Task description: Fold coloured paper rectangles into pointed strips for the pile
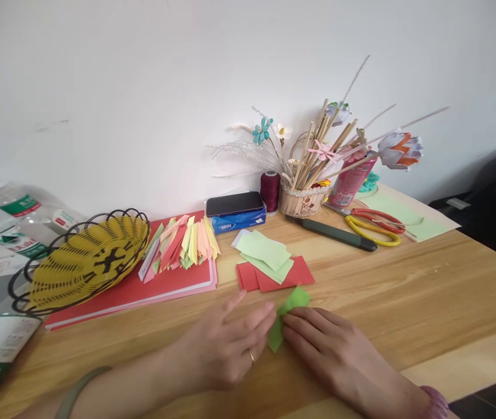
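Note:
A small bright green paper piece [276, 333] lies on the wooden table between my hands, partly covered by fingers. My right hand [339, 355] rests on the paper's right edge, fingers together and pointing left. What its fingertips grip, if anything, is hidden. My left hand [230, 343], with a ring, is just left of the paper, its fingers apart and nothing seen in it. Just beyond the hands are red paper rectangles [294, 273], with light green sheets [263, 249] overlapping them.
Folded paper strips [182, 241] lie on red sheets [143, 291], beside a yellow basket [77, 265]. Behind are a phone [234, 203] on a blue tissue pack [239, 222], purple thread [269, 191], a craft basket [303, 202], a dark cutter [335, 234] and scissors [372, 227].

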A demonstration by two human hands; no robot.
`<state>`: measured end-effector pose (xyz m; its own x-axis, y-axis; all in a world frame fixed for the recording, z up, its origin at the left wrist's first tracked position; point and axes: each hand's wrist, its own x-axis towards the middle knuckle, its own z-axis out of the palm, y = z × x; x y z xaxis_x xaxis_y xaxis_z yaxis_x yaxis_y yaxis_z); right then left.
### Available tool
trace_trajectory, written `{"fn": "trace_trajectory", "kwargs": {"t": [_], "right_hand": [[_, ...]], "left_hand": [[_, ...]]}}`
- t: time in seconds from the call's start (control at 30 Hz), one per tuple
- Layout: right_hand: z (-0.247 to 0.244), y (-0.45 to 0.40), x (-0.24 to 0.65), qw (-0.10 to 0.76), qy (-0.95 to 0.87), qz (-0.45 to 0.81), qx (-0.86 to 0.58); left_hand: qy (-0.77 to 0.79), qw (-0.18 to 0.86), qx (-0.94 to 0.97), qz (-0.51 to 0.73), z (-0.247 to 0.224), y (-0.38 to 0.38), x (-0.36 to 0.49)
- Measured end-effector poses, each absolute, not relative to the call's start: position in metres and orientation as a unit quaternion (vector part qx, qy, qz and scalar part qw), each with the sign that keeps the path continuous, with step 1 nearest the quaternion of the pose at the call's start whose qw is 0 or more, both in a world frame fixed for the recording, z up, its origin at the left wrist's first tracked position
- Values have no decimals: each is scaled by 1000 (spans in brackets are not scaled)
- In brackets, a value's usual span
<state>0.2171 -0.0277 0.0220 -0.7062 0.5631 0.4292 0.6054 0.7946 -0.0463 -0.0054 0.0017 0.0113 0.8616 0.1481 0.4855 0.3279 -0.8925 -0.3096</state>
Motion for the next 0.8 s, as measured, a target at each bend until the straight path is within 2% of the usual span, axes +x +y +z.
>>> {"fn": "trace_trajectory", "kwargs": {"t": [0.17, 0.4, 0.8], "right_hand": [[25, -24, 218, 200, -929, -36, -307], [20, -22, 215, 200, -928, 1, -314], [14, -22, 208, 222, -892, 132, -371]], "left_hand": [[-135, 220, -949, -183, 8, 2, -15], [-174, 150, -953, -198, -5, -4, -20], [-172, 139, -949, -223, 2, -6, -17]]}}
